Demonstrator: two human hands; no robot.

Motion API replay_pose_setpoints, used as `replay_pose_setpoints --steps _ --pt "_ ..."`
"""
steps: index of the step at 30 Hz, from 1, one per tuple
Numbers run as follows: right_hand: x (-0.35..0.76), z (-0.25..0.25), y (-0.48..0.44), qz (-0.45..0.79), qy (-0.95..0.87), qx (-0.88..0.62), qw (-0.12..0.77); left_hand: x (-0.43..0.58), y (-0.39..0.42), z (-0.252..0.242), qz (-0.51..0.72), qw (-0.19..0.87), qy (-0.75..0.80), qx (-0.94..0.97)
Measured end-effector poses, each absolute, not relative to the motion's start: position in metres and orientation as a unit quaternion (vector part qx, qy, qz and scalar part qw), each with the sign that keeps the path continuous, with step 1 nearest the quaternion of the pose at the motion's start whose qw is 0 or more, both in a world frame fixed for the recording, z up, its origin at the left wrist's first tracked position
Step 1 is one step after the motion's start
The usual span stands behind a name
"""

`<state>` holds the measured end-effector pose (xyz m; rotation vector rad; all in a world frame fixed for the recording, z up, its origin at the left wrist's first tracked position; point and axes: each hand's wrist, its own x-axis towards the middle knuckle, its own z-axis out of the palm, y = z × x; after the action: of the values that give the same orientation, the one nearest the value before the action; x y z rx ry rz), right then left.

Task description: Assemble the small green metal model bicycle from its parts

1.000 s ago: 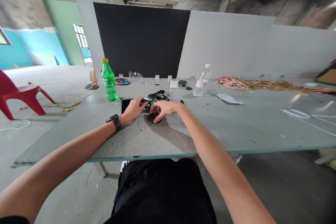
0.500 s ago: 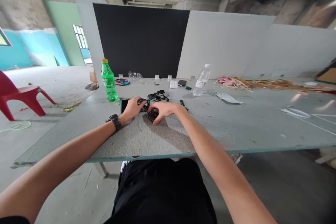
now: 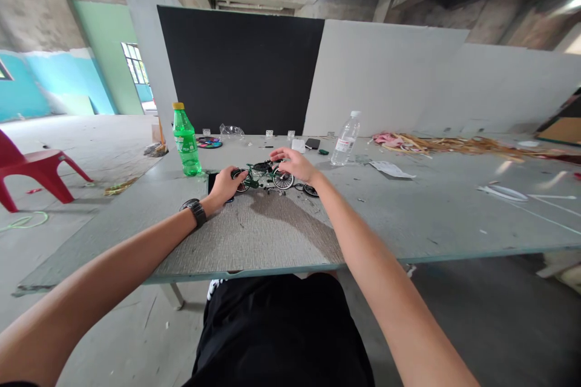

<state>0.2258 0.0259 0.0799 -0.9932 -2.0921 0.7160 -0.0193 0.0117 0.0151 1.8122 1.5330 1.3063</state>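
Two bare hands steady a small green model bicycle (image 3: pixel 264 177) in the middle of a grey table (image 3: pixel 408 211).

The left hand (image 3: pixel 224 184) has its fingers closed on the bicycle's left wheel. The right hand (image 3: pixel 295 163) hovers over the right wheel, fingers apart and curved. Both arms reach far forward. A nudge could likely tip the upright model onto the loose black parts (image 3: pixel 311 190) just beside it.
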Motion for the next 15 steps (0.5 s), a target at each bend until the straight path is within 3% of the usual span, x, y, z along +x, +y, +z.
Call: replay_pose_setpoints --steps 9,15 --pt "0.235 0.065 0.044 0.272 -0.791 -0.417 0.356 -0.02 0.016 0.012 0.468 0.225 0.546 0.657" --pt "0.232 0.066 0.043 0.152 -0.815 -0.458 0.32 -0.022 0.02 0.01 0.508 0.219 0.551 0.625"
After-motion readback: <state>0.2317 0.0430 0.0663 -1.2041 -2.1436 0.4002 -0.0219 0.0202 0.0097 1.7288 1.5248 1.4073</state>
